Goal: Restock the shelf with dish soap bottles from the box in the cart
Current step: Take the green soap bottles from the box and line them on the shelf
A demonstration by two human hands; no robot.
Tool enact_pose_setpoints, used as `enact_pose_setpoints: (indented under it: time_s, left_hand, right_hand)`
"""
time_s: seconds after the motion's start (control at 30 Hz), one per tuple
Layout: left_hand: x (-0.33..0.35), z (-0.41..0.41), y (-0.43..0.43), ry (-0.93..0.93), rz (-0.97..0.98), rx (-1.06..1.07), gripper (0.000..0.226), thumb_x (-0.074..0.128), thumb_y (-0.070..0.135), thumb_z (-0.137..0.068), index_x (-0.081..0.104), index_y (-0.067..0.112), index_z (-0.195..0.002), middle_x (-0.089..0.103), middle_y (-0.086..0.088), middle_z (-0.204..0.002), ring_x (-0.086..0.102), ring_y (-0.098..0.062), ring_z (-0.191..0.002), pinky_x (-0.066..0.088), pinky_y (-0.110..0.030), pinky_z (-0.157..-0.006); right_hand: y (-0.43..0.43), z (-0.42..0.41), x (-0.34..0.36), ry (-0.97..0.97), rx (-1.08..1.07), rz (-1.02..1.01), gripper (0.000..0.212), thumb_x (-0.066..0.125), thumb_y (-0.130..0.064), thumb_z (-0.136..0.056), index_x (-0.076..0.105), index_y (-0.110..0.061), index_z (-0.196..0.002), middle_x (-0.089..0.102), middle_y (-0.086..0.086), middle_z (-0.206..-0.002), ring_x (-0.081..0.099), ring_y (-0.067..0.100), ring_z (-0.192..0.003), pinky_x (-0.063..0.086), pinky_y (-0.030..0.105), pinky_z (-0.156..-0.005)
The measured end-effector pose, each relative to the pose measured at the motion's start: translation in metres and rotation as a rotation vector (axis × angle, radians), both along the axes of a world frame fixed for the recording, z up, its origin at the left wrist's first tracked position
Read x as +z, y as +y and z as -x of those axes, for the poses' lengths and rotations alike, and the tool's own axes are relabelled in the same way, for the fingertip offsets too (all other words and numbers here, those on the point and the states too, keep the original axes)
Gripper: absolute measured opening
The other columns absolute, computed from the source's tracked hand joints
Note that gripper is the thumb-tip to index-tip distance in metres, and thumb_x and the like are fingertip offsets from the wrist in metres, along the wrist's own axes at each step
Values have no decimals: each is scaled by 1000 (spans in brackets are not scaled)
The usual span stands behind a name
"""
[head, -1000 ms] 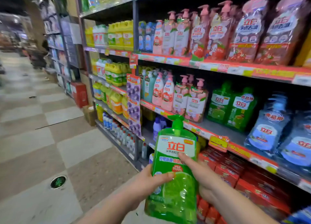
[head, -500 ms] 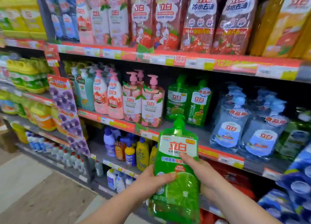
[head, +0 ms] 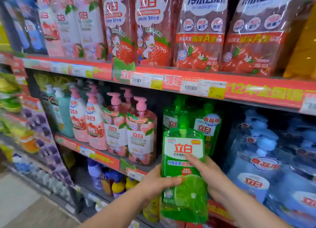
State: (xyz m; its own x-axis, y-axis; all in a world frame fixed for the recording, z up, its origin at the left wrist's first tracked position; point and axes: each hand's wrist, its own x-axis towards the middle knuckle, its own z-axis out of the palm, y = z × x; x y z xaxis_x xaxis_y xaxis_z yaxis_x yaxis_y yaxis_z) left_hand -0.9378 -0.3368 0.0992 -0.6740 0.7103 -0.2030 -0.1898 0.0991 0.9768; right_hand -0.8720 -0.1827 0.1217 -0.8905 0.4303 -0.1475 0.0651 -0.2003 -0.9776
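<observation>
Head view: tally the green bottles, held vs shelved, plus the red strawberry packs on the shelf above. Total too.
held green bottle, in left hand and right hand: 1
shelved green bottles visible on the middle shelf: 2
red strawberry packs on the upper shelf: 4
Total: 7

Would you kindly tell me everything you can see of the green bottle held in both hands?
The translucent green plastic dish soap bottle is upright and topped by a green pump. It carries a white label with red characters and a lime-slice picture lower down. The left hand grips its left side, thumb across the front; the right hand holds its right side, a fingertip on the label. It is in front of two similar green bottles on the middle shelf.
</observation>
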Motion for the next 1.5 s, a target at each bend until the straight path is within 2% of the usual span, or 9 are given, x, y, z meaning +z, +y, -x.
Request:
enact_pose_setpoints:
  time_s: [0.2, 0.3, 0.43, 0.8, 0.9, 0.97, 1.2, 1.33, 1.5]
  left_hand:
    - [-2, 44, 22, 140, 84, -9, 46, 76, 1, -72, 59, 13, -113, 70, -6, -111, 68, -17, -97, 55, -26, -82]
    - [-6, 66, 33, 197, 124, 25, 47, 81, 2, -67, 56, 16, -106, 65, -6, -111, 67, -15, -94, 56, -22, -70]
    - [-13, 94, 48, 310, 169, 82, 62, 83, -2, -60, 48, 18, -107, 54, -11, -120, 60, -22, -107, 53, -37, -91]
    - [2, 96, 50, 565, -15, 106, 60, 77, 0, -68, 48, 34, -108, 62, 11, -106, 60, 10, -95, 51, -12, -76]
    - [13, 91, 42, 839, -2, 161, 83, 74, 16, -75, 27, 29, -142, 35, 8, -140, 29, -3, -134, 30, -23, -109]
    - [22, 95, 33, 994, 46, 177, 90, 69, 21, -80, 7, 36, -145, 14, 12, -146, 7, 5, -134, 17, -21, -109]
    - [73, 140, 16, 1850, 101, 440, 57, 67, 48, -67, 62, 12, -111, 64, -12, -110, 46, -28, -105, 37, -39, -82]
    - [78, 159, 4, 1943, 466, 348, 90, 66, 75, -50, 66, 13, -116, 66, -10, -116, 51, -34, -120, 40, -54, -95]
    - [72, 166, 1, 1988, 493, 239, 73, 77, 66, -46, 72, 20, -102, 70, -3, -101, 35, -33, -127, 44, -58, -92]
  right_hand:
    - [15, 26, 0, 0, -55, -117, 61, 79, -34, -61, 55, -17, -115, 73, 3, -103, 71, 18, -90, 56, 31, -72]
    - [20, 35, -1, -9, -101, -185, 52, 81, -33, -64, 53, -27, -107, 70, -5, -101, 69, 10, -90, 53, 23, -68]
    - [27, 48, -8, -43, -141, -264, 40, 79, -23, -73, 52, -30, -101, 66, -14, -97, 62, -1, -88, 46, 12, -63]
    - [28, 65, -31, -100, -202, -440, 49, 79, -20, -75, 46, -37, -106, 56, -28, -96, 51, -15, -86, 42, 3, -61]
    - [30, 67, -34, -123, -182, -491, 54, 82, -16, -70, 44, -38, -102, 57, -26, -96, 51, -15, -85, 42, -1, -59]
    - [30, 70, -38, -136, -175, -534, 63, 84, -11, -67, 40, -35, -106, 58, -22, -96, 53, -13, -85, 41, -2, -60]
    - [23, 84, -37, -137, -175, -562, 73, 84, -13, -68, 35, -25, -120, 55, -20, -98, 53, -6, -90, 41, 20, -87]
    - [19, 90, -37, -132, -187, -578, 70, 84, -11, -67, 36, -28, -115, 52, -25, -94, 53, -4, -89, 41, 22, -88]
    - [15, 101, -39, -130, -212, -647, 65, 84, -15, -68, 41, -29, -114, 57, -12, -105, 54, 6, -103, 43, 29, -96]
